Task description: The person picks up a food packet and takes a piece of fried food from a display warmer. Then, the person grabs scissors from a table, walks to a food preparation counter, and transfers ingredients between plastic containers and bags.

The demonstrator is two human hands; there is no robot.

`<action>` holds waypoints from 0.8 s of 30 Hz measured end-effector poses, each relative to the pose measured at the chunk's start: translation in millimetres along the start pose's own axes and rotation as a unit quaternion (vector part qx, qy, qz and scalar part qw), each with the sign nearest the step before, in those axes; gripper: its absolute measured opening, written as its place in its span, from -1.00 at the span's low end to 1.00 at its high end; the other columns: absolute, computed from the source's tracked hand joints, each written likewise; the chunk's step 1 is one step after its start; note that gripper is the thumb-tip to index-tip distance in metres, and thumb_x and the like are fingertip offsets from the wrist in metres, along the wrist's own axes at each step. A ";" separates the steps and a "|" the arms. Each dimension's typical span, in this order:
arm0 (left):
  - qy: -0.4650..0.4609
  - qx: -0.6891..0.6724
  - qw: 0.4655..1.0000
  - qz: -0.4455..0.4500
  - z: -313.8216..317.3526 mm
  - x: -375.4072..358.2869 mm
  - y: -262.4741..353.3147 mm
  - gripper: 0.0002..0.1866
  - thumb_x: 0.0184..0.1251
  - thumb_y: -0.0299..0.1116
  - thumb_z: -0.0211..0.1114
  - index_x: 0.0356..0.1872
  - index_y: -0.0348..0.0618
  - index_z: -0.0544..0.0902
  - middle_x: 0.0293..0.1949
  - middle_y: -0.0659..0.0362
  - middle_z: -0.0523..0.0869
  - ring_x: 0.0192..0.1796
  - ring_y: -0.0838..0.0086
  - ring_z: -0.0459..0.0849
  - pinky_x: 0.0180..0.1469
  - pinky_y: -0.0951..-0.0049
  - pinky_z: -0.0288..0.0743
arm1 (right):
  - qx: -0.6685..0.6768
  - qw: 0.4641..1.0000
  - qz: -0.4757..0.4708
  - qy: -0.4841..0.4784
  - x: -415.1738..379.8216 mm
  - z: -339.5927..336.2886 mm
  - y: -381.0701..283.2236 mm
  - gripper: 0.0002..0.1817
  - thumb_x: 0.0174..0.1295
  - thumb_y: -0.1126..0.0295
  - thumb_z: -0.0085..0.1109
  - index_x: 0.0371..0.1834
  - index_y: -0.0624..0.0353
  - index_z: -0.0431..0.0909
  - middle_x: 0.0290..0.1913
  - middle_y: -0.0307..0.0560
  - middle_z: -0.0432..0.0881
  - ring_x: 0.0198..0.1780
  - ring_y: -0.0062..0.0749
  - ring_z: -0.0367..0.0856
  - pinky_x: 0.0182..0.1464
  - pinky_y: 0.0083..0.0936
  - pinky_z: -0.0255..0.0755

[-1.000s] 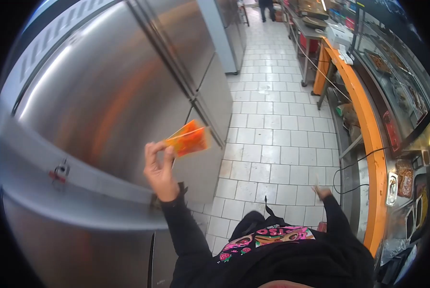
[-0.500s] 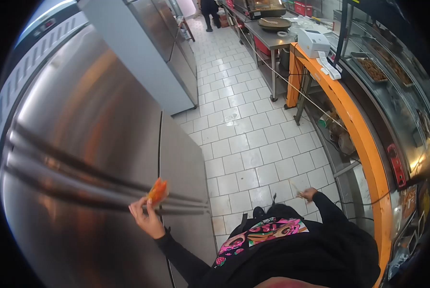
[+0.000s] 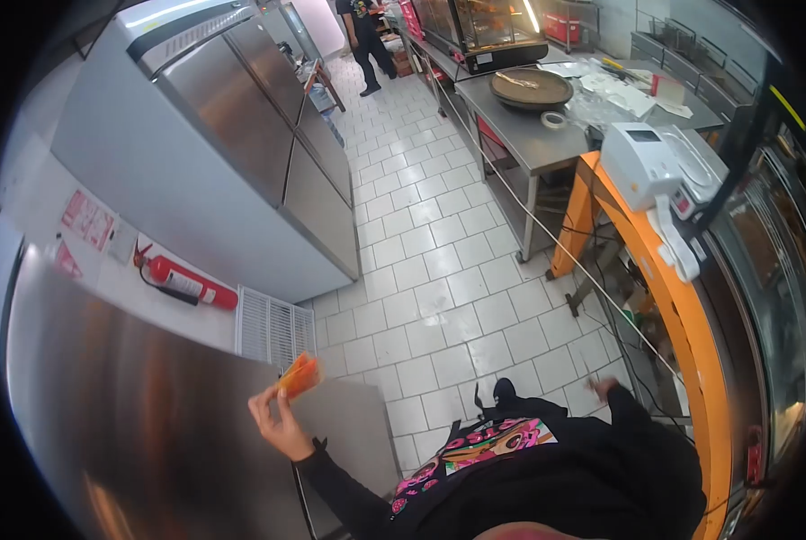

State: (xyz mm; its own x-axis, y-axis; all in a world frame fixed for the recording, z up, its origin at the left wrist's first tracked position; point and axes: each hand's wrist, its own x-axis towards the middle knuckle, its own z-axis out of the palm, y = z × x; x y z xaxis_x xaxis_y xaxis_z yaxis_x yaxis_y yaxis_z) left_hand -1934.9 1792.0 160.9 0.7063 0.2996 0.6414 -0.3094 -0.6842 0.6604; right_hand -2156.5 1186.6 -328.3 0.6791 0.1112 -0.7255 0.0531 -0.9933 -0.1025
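In front of the steel fridge (image 3: 178, 405), my left hand (image 3: 279, 423) pinches a small, flat, orange-red piece (image 3: 300, 375) with see-through yellowish edges, between thumb and fingertips. It is held up, clear of the fridge door. Low on the right, my right hand (image 3: 606, 387) is closed and slightly blurred. A thin pale stick (image 3: 586, 364) juts forward from its fingers over the tiled floor. Both my arms are in black sleeves.
A white tiled aisle (image 3: 439, 297) runs ahead between a tall fridge (image 3: 232, 117) and a steel table (image 3: 538, 144). A fire extinguisher (image 3: 187, 283) is at left. An orange counter frame (image 3: 682, 360) with a label printer (image 3: 641, 166) borders the right. A person (image 3: 364, 40) stands far ahead.
My view has moved forward along the aisle, past the near fridge's handles, bringing the extinguisher into sight. Both hands keep hold of their things.
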 end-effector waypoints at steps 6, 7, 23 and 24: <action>0.062 0.070 0.992 -0.086 77.6 62.9 -51.9 -0.87 0.30 -0.45 0.20 -0.30 -0.35 0.54 -0.29 0.15 0.48 -0.18 0.37 0.50 -0.03 0.41 0.40 | 0.342 0.919 -0.048 0.188 214.9 -417.5 -48.7 -0.31 0.14 -0.24 0.06 -0.07 0.26 0.54 -0.25 0.02 0.60 -0.34 -0.20 0.65 -0.33 -0.28 0.58; 0.068 0.072 0.991 -0.090 94.8 72.2 -63.3 -0.87 0.30 -0.45 0.20 -0.30 -0.35 0.54 -0.29 0.15 0.48 -0.18 0.37 0.50 -0.03 0.41 0.40 | 0.063 0.932 -0.207 0.291 274.6 -458.1 -47.8 -0.35 0.12 -0.10 0.21 0.05 0.25 0.46 -0.21 0.02 0.60 -0.35 -0.18 0.64 -0.29 -0.37 0.62; -0.077 0.021 0.995 0.065 587.0 467.4 -127.6 -0.91 0.17 -0.40 0.29 -0.35 -0.16 0.62 -0.35 0.21 0.57 -0.18 0.36 0.53 0.41 0.03 -0.04 | 0.671 0.726 -0.121 0.092 399.8 -811.9 1.3 -0.58 0.20 0.22 0.24 0.00 0.29 0.47 -0.11 -0.17 0.64 -0.13 -0.62 0.65 -0.27 -0.54 0.62; -0.073 0.021 0.995 0.065 619.4 489.6 -127.7 -0.91 0.17 -0.40 0.29 -0.35 -0.16 0.62 -0.35 0.21 0.57 -0.18 0.36 0.53 0.41 0.03 -0.04 | 0.693 0.707 -0.092 0.110 409.6 -826.7 13.4 -0.58 0.19 0.23 0.25 0.00 0.30 0.47 -0.12 -0.17 0.64 -0.13 -0.60 0.65 -0.27 -0.53 0.62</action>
State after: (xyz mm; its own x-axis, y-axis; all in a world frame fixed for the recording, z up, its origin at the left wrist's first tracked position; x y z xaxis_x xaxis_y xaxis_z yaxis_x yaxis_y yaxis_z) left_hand -1155.2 1614.3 148.7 0.7485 0.1085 0.6541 -0.3798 -0.7385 0.5571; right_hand -1272.4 1193.1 -64.3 0.8593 0.0748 -0.5060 -0.5095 0.0388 -0.8596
